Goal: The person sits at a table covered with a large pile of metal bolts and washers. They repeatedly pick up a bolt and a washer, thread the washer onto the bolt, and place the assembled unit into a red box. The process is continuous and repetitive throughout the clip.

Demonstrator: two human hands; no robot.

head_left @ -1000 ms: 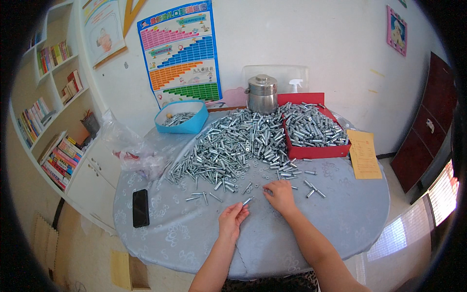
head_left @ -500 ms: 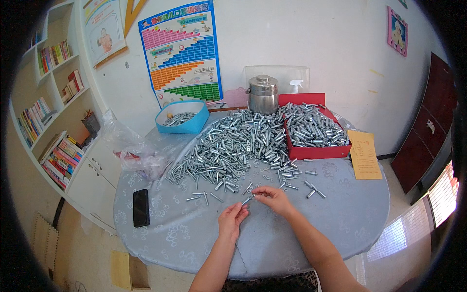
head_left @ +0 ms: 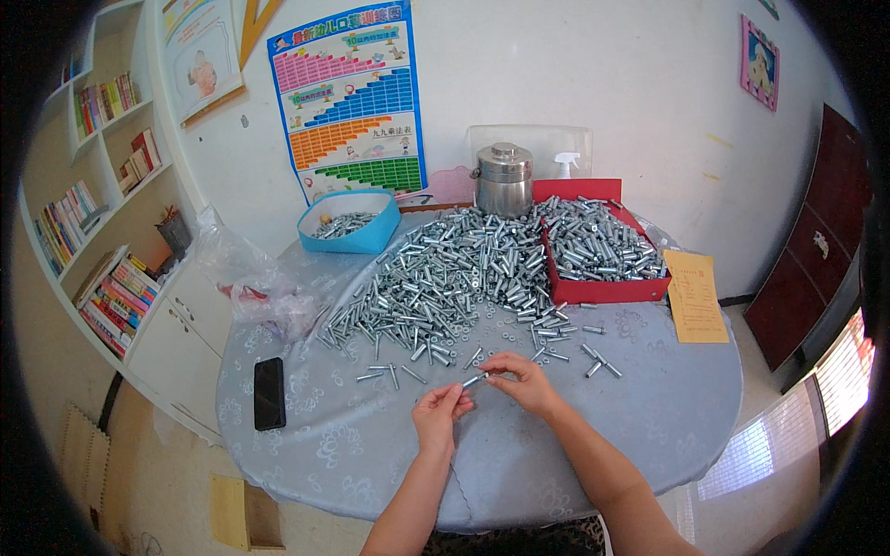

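Observation:
Between my two hands, over the near part of the table, is a silvery metal anchor bolt (head_left: 474, 380) lying at a slant. My left hand (head_left: 439, 413) pinches its lower left end between thumb and fingers. At the upper right end, the fingertips of my right hand (head_left: 522, 384) are closed on the tip; whether they grip a nut or washer there is too small to tell. Just beyond my hands, a large heap of similar metal bolts (head_left: 436, 278) spreads over the cloth, with small loose nuts and washers (head_left: 501, 324) at its near edge.
A red box (head_left: 607, 290) full of anchor bolts stands at the right of the heap. Left of it are a light blue bin (head_left: 348, 239) with small metal parts, a plastic bag (head_left: 264, 292) and a black phone (head_left: 269, 394). Behind stands a steel canister (head_left: 504, 185); yellow paper (head_left: 697, 296) lies right.
Both hands stay in almost the same place around the bolt, with only a slight shift of the right fingers at its end. The whole view has moved a little.

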